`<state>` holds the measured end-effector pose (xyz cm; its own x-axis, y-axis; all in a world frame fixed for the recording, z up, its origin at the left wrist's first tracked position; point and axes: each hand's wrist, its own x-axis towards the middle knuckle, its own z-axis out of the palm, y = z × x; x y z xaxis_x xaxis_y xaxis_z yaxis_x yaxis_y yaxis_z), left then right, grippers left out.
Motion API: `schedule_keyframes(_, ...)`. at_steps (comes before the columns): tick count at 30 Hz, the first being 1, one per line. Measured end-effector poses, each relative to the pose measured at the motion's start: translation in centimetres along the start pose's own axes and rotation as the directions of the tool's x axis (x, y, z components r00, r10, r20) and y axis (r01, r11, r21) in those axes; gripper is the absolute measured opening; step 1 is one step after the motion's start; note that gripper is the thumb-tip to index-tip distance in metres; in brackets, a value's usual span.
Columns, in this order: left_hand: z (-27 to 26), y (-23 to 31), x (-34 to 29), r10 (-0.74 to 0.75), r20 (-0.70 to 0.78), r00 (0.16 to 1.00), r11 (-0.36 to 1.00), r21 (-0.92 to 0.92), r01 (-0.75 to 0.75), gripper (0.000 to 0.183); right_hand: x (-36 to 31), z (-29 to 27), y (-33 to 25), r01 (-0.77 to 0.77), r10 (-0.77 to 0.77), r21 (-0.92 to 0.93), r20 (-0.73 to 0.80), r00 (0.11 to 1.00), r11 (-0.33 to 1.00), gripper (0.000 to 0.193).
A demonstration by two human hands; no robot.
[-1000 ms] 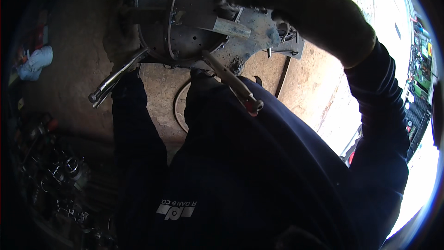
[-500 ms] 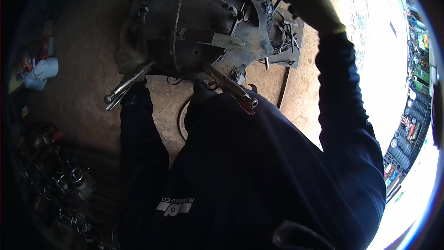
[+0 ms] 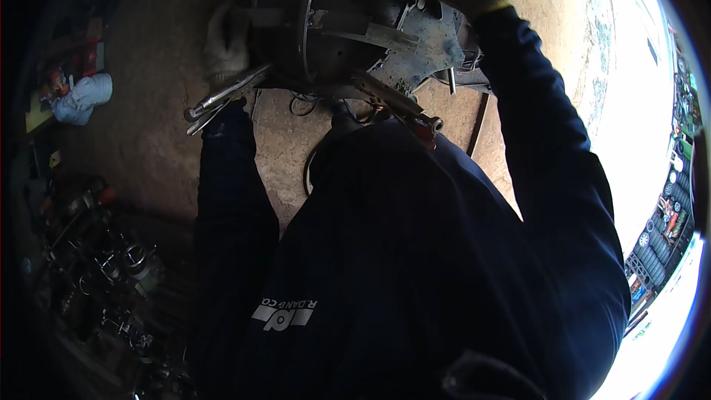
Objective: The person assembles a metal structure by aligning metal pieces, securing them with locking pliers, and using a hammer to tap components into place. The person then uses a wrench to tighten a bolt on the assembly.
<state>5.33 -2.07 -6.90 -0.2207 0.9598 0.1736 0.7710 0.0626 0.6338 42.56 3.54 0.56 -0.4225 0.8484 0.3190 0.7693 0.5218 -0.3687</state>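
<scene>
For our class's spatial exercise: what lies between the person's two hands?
In the head view, a dark metal assembly with a curved rib lies there.

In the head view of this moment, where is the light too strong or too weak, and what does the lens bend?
Head view, right: ground glares nearly white; head view, lower left: metal parts sink into shadow; head view, top: left hand is dim, its fingers hard to distinguish; head view, right rim: row of wheels curves with the fisheye.
</scene>
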Motion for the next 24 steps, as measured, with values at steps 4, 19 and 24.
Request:
schedule_keyframes(4,-1.9,-2.5,-1.1,0.085,-0.254,0.963,0.911,-0.371,-0.179,0.038,-5.8,-4.4,-5.9,-0.176,0.302,0.52,-0.168,0.938,0.836,0.038)
schedule_keyframes(19,-3.8,13.1,-14.4,0.476,0.195,0.857,0.867,-0.27,-0.42,0.04,-11.4,-6.9,-14.9,-0.317,0.047,0.463,0.506,0.861,0.828,0.074)
schedule_keyframes(24,-2.2,13.1,-13.7,0.579,0.148,0.802,0.778,-0.396,-0.488,0.045,-10.6,-6.9,-16.9,-0.33,0.086,0.354,0.557,0.826,0.875,0.071)
